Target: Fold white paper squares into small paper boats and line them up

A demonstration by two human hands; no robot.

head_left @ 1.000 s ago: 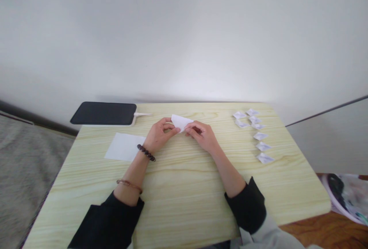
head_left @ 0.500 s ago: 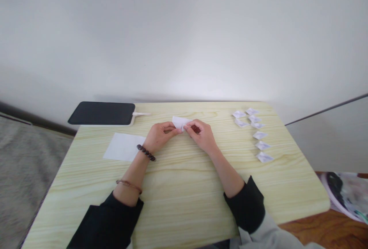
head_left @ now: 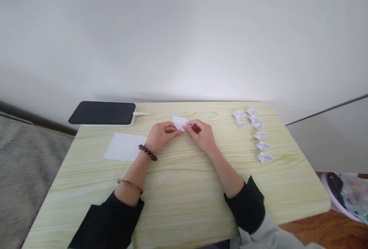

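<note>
hands: our left hand and right hand pinch the paper | risk: uneven pressure may skew our crease

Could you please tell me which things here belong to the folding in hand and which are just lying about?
In hand: paper pinched by left hand and right hand; blank sheet; folded pieces.
Lying about: tablet; cable.
</note>
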